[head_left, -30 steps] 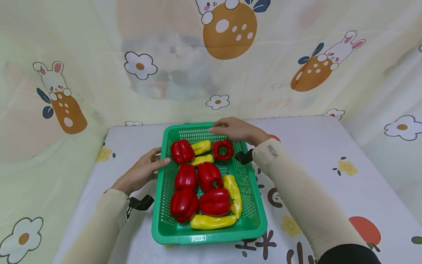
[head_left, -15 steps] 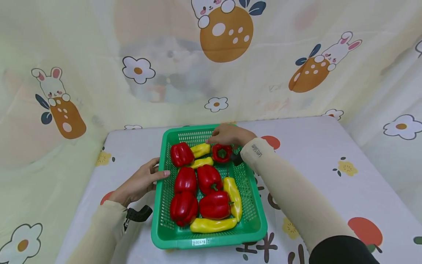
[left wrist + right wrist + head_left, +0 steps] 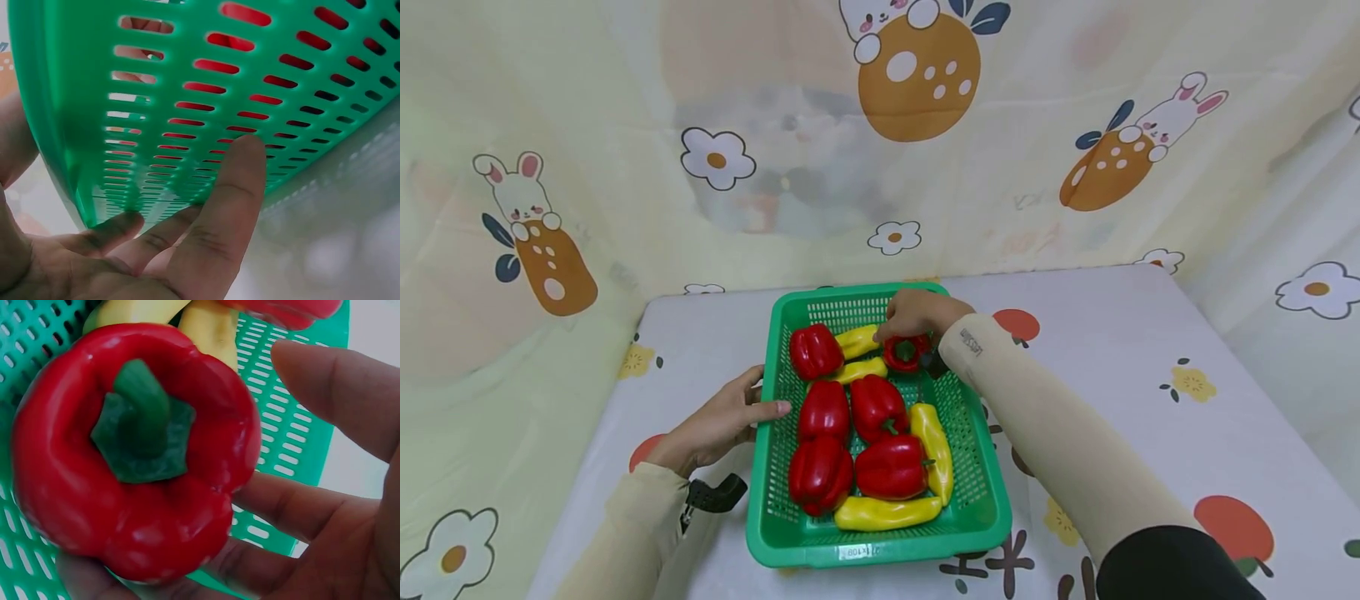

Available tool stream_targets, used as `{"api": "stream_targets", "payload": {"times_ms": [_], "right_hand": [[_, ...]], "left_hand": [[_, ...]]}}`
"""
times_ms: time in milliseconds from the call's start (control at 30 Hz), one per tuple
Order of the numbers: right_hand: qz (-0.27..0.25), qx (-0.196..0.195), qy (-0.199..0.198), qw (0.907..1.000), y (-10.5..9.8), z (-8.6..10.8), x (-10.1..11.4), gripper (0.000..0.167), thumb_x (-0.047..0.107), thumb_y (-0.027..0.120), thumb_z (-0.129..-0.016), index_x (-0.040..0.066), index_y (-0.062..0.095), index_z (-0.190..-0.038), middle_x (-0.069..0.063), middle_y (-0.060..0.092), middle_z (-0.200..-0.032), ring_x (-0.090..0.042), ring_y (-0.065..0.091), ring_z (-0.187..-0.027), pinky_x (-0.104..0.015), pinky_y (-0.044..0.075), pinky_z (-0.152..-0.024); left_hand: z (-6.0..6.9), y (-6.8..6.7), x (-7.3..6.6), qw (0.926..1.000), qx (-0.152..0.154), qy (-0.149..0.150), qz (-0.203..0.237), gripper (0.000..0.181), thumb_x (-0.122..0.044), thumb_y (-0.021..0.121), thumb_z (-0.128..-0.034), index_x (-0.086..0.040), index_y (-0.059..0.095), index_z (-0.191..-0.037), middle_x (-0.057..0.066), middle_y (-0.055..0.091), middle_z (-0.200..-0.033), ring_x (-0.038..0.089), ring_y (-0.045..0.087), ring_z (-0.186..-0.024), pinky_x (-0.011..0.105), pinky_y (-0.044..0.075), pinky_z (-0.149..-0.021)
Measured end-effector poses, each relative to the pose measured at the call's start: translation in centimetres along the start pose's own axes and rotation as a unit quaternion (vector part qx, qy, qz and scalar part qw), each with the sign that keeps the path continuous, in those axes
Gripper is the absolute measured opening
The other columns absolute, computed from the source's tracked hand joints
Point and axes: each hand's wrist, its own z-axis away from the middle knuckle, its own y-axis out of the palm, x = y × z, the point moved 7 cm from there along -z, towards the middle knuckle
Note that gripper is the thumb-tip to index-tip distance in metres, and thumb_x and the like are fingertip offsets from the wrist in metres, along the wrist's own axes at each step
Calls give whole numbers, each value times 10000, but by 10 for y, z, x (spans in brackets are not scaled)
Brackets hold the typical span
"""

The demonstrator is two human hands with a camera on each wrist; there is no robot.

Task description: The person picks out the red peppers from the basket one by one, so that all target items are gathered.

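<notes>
A green plastic basket (image 3: 880,557) stands on the table with red bell peppers and long yellow peppers in it. My left hand (image 3: 718,421) holds the basket's left side, thumb over the rim and fingers against the slotted outer wall (image 3: 187,69). At the far right corner of the basket, my right hand (image 3: 925,311) reaches down over a red bell pepper (image 3: 206,531). Its fingers (image 3: 300,509) curl round the pepper's lower side; the thumb stands a little apart from it. The pepper's green stem points toward the right wrist camera.
Several red bell peppers (image 3: 891,467) lie in the basket's middle and near part. Yellow peppers (image 3: 887,512) lie along the near and right sides, others at the back. A patterned cloth covers the table (image 3: 1097,333), and a printed curtain (image 3: 790,250) hangs behind.
My right hand has come down and left from above the basket's far rim onto the red bell pepper. The left hand keeps its hold on the basket.
</notes>
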Motion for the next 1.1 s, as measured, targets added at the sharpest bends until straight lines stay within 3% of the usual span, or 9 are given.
{"api": "stream_targets", "payload": {"times_ms": [200, 433, 800, 933, 1100], "right_hand": [[249, 34, -24, 9997, 2, -4, 0, 373, 406, 715, -942, 68, 728, -1099, -51, 660, -1002, -225, 605, -930, -331, 557, -763], [357, 64, 20, 9993, 9, -10, -1, 311, 380, 789, -897, 126, 660, -772, 8, 580, -755, -163, 531, -724, -262, 477, -628], [455, -94, 65, 9989, 11, -9, -2, 299, 390, 785, -890, 103, 751, -966, -22, 655, -907, -183, 599, -813, -275, 542, -681], [372, -219, 79, 9990, 11, -7, -3, 263, 370, 790, -880, 113, 733, -888, -15, 644, -850, -179, 598, -765, -274, 543, -646], [410, -390, 170, 9983, 10, -6, -4, 313, 350, 784, -861, 141, 591, -730, 7, 549, -689, -164, 534, -645, -253, 482, -570]], "left_hand": [[1, 2, 1, 9999, -81, -23, -56, 831, -157, 673, -987, -51, 163, -1634, 348, 532, -1395, 354, 731, -1050, 522, 644, -806], [3, 2, 3, 9999, -119, 15, -54, 813, -146, 670, -993, -56, 176, -1632, 349, 535, -1388, 359, 733, -1053, 525, 642, -810], [4, 3, 4, 9999, -103, 55, 13, 822, -144, 666, -999, -47, 158, -1637, 351, 543, -1377, 395, 732, -1058, 524, 643, -802], [4, 3, 3, 9999, -116, 63, -10, 806, -128, 654, -1000, -46, 164, -1635, 357, 540, -1379, 404, 730, -1061, 523, 643, -797], [3, 3, 3, 9999, -128, 58, -81, 791, -127, 651, -1001, -41, 177, -1628, 359, 539, -1375, 391, 733, -1055, 528, 642, -798]]}}
